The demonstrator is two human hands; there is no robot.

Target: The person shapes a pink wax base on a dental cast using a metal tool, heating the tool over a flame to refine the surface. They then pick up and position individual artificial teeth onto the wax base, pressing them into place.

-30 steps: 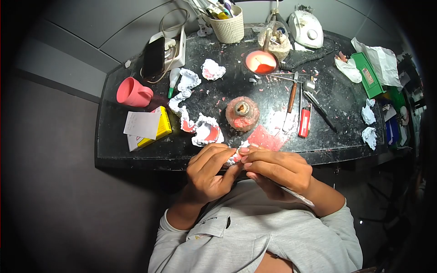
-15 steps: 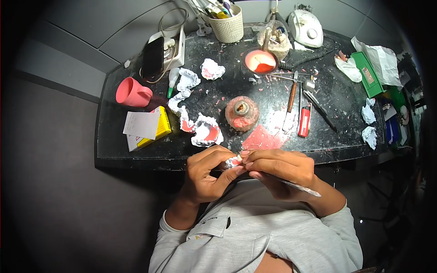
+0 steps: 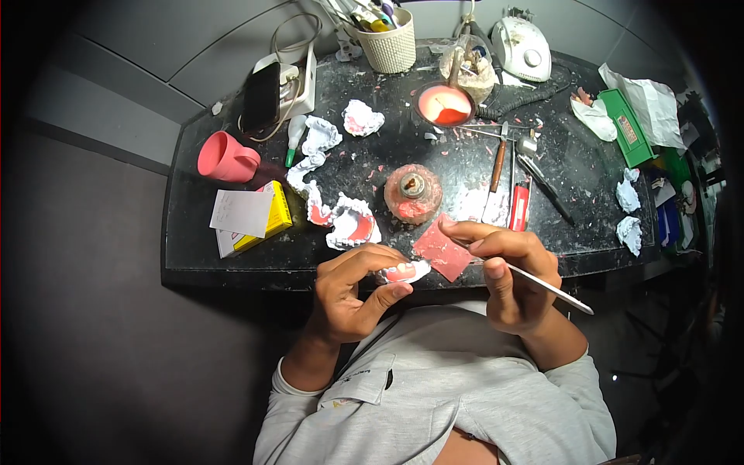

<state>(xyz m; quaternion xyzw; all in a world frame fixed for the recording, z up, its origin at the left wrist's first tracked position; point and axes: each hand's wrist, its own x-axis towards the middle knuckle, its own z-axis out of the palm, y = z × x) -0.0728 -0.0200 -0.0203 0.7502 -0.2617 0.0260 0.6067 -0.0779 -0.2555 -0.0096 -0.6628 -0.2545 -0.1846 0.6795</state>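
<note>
My left hand [image 3: 353, 294] pinches a small white dental cast [image 3: 417, 271] with pink wax on it, just off the table's front edge. To its right, my right hand [image 3: 519, 267] is closed around a thin metal tool [image 3: 554, 291] whose light end points down to the right. The fingertips of that hand are at a pink wax sheet [image 3: 443, 249] near the edge; whether they grip it is unclear. Behind the sheet stands a round glass burner [image 3: 412, 194]. Another cast with pink wax [image 3: 353, 223] lies behind my left hand.
A pink mug [image 3: 226, 157], a yellow box [image 3: 275, 213] and a phone [image 3: 261, 97] are at the left. A pan of wax [image 3: 443, 105] sits at the back. A brown-handled knife [image 3: 497, 167], a red lighter [image 3: 519, 208] and a green box [image 3: 625, 128] are on the right.
My right hand has moved right, away from the cast, with the tool still in it. The wax sheet's visible outline has changed beside its fingertips. More of the cast shows in my left hand.
</note>
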